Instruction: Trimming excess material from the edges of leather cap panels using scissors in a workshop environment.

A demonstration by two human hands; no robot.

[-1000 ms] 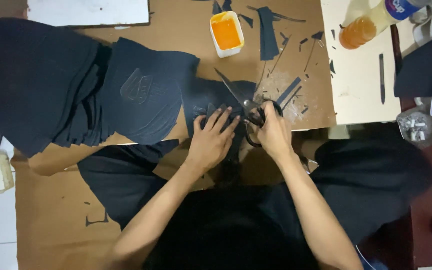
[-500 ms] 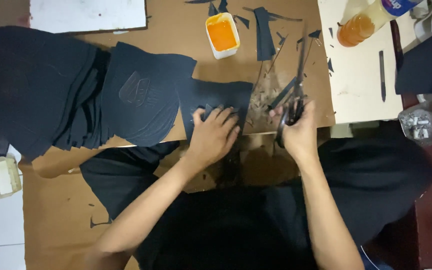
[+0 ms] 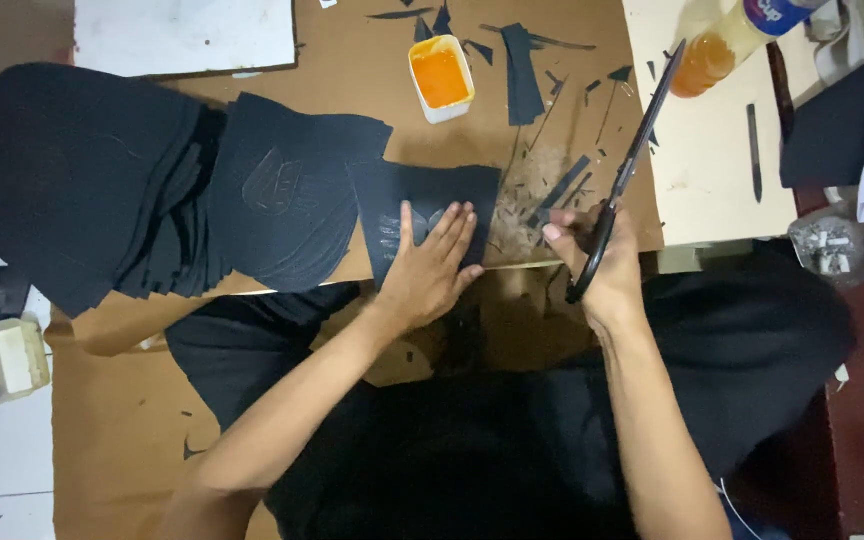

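Scissors (image 3: pixel 630 150) had swung up since half a second before: blades earlier sat low beside the right fingers, now pointed up and away toward the bottle, lifted off the black piece. Right hand (image 3: pixel 602 262) had drifted right, away from the left one. Left hand (image 3: pixel 429 262) barely shifted, pressing same spot.

Left fingers spread flat and fairly wide on the black cut piece (image 3: pixel 422 205), palm down, gripping nothing, just pinning it to the brown board (image 3: pixel 352 80). Piece lay directly under and ahead of those fingertips, its near edge at the board's front edge.

Right fingers curled closed through the scissor handles; thumb pointed toward the left hand. Blades looked shut or nearly so, could not tell for sure. Scissors' long axis ran diagonally, from the handles at the right fingers up and rightward, tip over the pale sheet (image 3: pixel 712 170).

Key relation: black piece lay to the left of the right fingers, apart from the blades, with a scrap-strewn gap between. Left hand clearly nearer, already touching it. Blades pointed away from the piece, not toward it.

Beyond the left fingertips: orange-filled white tub (image 3: pixel 441 77), black offcuts (image 3: pixel 522 65). Further left of the left hand: stack of black pieces (image 3: pixel 132 190). Orange bottle (image 3: pixel 722 45) beyond the scissor tip.
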